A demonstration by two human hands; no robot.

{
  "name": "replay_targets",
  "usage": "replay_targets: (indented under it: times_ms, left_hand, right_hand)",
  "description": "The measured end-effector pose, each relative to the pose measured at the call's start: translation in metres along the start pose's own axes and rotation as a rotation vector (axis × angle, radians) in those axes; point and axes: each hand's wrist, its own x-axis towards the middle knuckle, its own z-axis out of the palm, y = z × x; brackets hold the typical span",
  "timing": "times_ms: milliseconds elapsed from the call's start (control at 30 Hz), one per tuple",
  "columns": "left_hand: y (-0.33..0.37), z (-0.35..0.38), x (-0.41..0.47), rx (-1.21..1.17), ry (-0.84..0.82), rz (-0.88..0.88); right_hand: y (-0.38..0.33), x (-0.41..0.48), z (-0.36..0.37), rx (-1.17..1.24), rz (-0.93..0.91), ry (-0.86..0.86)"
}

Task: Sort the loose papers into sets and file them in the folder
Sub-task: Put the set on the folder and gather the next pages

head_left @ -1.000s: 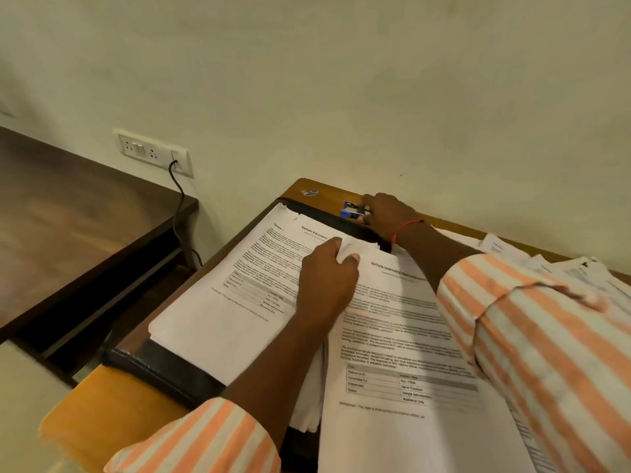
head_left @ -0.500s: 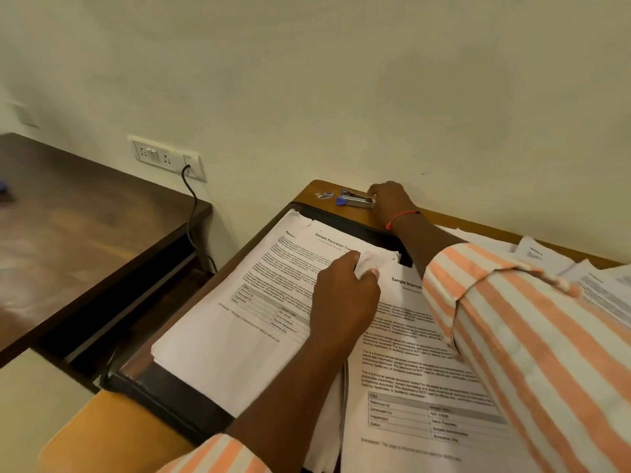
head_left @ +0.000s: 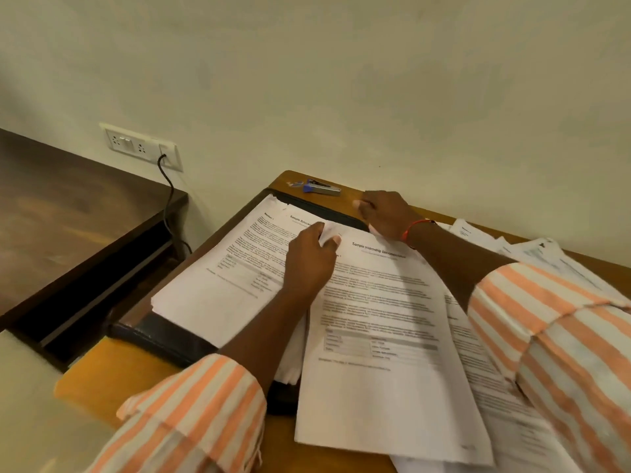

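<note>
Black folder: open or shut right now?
Open: the black folder lies flat and the paper stack sits on it, with black border showing at near and far edges.

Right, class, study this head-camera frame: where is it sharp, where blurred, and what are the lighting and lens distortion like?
Head view: dim, warm, even light, no hard glare, only a soft sheen on the dark desk; the heading of the top sheet is legible, its body text smeared; the left sleeve and the lower-right papers are blurred; the wide lens tilts the wall socket.
</note>
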Motion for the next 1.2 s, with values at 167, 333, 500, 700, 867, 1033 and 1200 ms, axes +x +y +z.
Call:
replay_targets:
  times_ms: [167, 333, 500, 700, 867, 1033, 1200]
  left_hand:
    - [0.015, -0.008, -0.019, -0.135, -0.004, 0.134]
    - [0.03, -0.023, -0.038, -0.245, -0.006, 0.171]
    - [0.028, -0.043, -0.05, -0.429, 0.031, 0.084]
    - [0.022, -0.079, -0.072, -0.375, -0.057, -0.144]
    - [-0.003, -0.105, -0.085, 0.142, -0.152, -0.161]
    - [-0.021, -0.135, -0.075, 0.184, -0.071, -0.119]
    - [-0.03, -0.151, -0.054, 0.22, -0.012, -0.049]
  right_hand:
    - [-0.012, -0.087, -0.045, -0.016, -0.066, -0.137]
    - [0.008, -0.151, -0.077, 0.071, 0.131, 0.044]
    - [0.016, -0.198, -0.068, 0.804, 0.275, -0.005]
    - [-0.019, -0.22, -0.024, 1.049, 0.302, -0.049]
    - [-0.051, -0.203, 0.007, 1.135, 0.49, 0.247]
    - [-0.073, -0.186, 0.038, 0.946, 0.496, 0.122]
    - [-0.098, -0.186, 0.046, 0.8, 0.424, 0.056]
